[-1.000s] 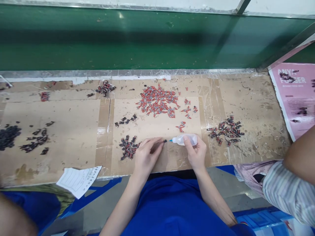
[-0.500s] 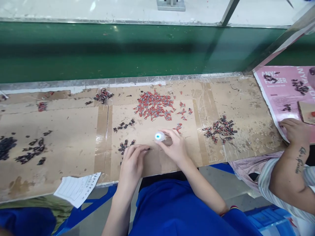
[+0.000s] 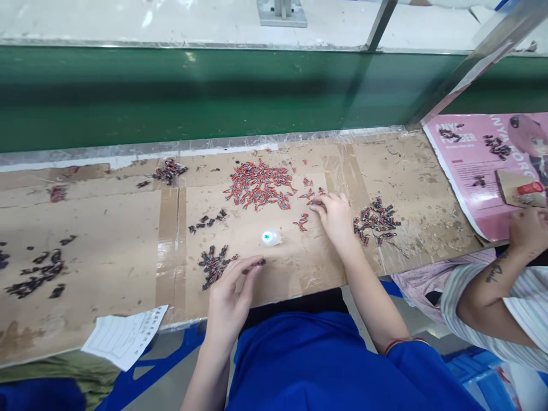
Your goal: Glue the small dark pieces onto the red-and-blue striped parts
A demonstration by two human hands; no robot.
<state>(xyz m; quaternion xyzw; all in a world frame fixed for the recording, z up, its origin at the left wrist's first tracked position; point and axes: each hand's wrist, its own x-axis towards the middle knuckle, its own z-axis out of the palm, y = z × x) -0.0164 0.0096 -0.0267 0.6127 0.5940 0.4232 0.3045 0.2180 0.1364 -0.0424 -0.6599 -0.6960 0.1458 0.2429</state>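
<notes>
My left hand [image 3: 234,285] pinches a small dark part [image 3: 261,262] between thumb and fingertips, low over the cardboard. Just left of it lies a cluster of black-and-red parts [image 3: 213,266]. My right hand [image 3: 336,217] reaches to a few loose red parts [image 3: 307,195] with its fingers pressed together; what they hold, if anything, is too small to make out. Between my hands stands a small white translucent bottle [image 3: 271,237] with a blue spot on top. A large pile of red parts [image 3: 259,184] lies behind the bottle.
Black-and-red parts [image 3: 377,221] lie right of my right forearm. Farther left are black parts [image 3: 40,274] and a paper slip [image 3: 126,337] over the front edge. A green panel [image 3: 192,97] rises behind the cardboard. At the right, another person's hand [image 3: 528,228] is beside a pink poster [image 3: 462,171].
My right hand has let go of the white bottle and moved right and back to the loose red parts. The left hand still holds the dark part. The view has shifted slightly.
</notes>
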